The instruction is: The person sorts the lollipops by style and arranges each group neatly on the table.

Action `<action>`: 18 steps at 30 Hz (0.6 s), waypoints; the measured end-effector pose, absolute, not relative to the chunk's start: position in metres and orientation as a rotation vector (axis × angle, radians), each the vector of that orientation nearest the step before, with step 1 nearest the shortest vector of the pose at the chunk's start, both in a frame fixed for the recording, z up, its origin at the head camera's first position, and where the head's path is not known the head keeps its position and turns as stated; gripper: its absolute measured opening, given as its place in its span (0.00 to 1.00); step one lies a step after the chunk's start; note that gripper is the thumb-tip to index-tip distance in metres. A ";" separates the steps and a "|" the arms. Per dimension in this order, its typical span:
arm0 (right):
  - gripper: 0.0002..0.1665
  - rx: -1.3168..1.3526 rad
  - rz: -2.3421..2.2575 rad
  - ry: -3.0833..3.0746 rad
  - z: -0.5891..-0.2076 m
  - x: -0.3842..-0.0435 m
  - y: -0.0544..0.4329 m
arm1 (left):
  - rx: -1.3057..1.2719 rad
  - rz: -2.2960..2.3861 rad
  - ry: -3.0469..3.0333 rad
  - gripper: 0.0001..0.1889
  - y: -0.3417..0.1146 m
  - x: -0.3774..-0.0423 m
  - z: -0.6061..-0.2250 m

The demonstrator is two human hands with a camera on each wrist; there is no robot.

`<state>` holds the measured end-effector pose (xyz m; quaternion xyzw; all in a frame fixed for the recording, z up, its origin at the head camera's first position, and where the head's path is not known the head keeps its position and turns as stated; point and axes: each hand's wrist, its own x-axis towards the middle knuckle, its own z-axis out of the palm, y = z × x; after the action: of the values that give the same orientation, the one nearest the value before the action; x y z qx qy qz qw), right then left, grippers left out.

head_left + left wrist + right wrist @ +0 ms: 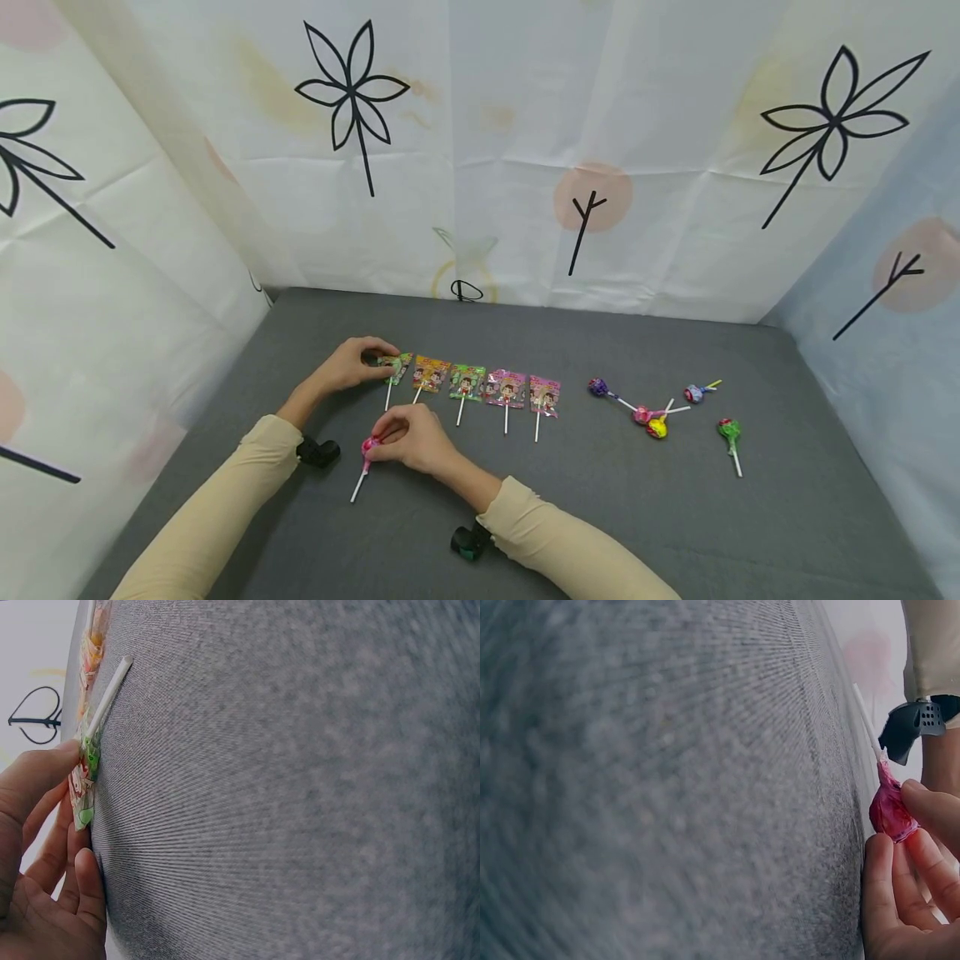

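Observation:
My left hand (354, 363) is at the left end of a row of flat lollipops in printed wrappers. Its thumb and fingers pinch a green-wrapped lollipop (88, 761), whose white stick points away from the palm in the left wrist view. Nearer the front, my right hand (416, 437) holds a round pink lollipop (892, 806) between thumb and fingertips, close over the grey cloth. The pink one's white stick slants down to the left in the head view. Beside the left hand, an orange-wrapped lollipop (431, 373) comes second in the row.
Rightward the row goes on with a green lollipop (467, 382) and pink ones (506, 388). Right of the row lie loose round lollipops: purple (597, 387), yellow (657, 428), blue (693, 394) and green (729, 430). Patterned white curtains (510, 233) border the grey table (600, 525).

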<state>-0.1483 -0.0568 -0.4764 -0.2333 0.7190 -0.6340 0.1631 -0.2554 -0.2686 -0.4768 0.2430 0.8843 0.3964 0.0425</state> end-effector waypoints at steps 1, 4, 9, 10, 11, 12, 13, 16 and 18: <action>0.11 -0.659 -1.800 2.063 -0.476 -0.148 -0.057 | 0.746 1.215 2.705 0.14 -0.268 -0.255 -0.477; 0.11 -0.641 -1.777 2.095 -0.475 -0.146 -0.057 | 0.750 1.216 2.709 0.14 -0.268 -0.255 -0.477; 0.11 -0.635 -1.761 2.121 -0.474 -0.144 -0.058 | 0.745 1.213 2.718 0.14 -0.268 -0.255 -0.477; 0.11 -0.639 -1.756 2.128 -0.474 -0.144 -0.057 | 0.743 1.212 2.718 0.14 -0.268 -0.255 -0.477; 0.10 -0.644 -1.747 2.140 -0.474 -0.144 -0.057 | 0.743 1.212 2.719 0.14 -0.268 -0.255 -0.477; 0.10 -0.647 -1.741 2.147 -0.474 -0.144 -0.057 | 0.743 1.210 2.720 0.14 -0.268 -0.255 -0.477; 0.10 -0.654 -1.732 2.157 -0.474 -0.144 -0.057 | 0.742 1.208 2.720 0.14 -0.268 -0.255 -0.477; 0.11 -0.662 -1.712 2.177 -0.474 -0.144 -0.057 | 0.742 1.210 2.720 0.14 -0.268 -0.255 -0.477; 0.11 -0.665 -1.705 2.183 -0.475 -0.144 -0.057 | 0.744 1.211 2.720 0.14 -0.268 -0.255 -0.477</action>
<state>-0.1443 -0.0567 -0.4745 -0.2310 0.7581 -0.5922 0.1458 -0.2554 -0.2679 -0.4771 0.2422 0.8857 0.3944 0.0362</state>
